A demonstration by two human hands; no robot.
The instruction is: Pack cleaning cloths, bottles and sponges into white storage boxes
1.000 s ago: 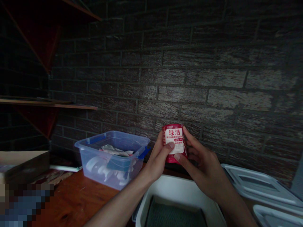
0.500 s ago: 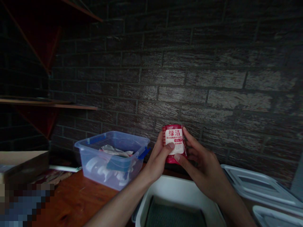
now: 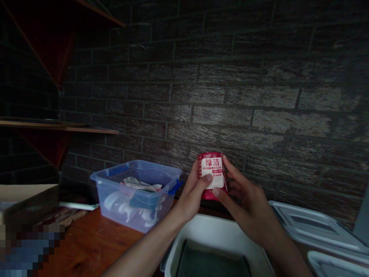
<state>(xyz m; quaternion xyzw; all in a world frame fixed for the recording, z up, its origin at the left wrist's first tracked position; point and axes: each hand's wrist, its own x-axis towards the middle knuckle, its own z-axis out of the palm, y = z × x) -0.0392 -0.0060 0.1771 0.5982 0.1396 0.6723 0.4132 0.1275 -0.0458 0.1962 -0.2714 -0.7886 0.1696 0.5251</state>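
Both of my hands hold up a small red roll-shaped package (image 3: 211, 169) with a white label and red print, in front of a dark brick wall. My left hand (image 3: 192, 194) grips its left side, thumb pressed on the label. My right hand (image 3: 245, 204) wraps the right side, thumb under the label's lower edge. The package hangs above the far rim of a white bin (image 3: 201, 231) directly below my wrists.
A clear blue-tinted plastic tub (image 3: 113, 184) with white items inside stands on the wooden table (image 3: 89, 246) to the left. Grey-white lids (image 3: 311, 225) lie at the right. A cardboard box (image 3: 25, 200) sits far left under wooden shelves (image 3: 57, 127).
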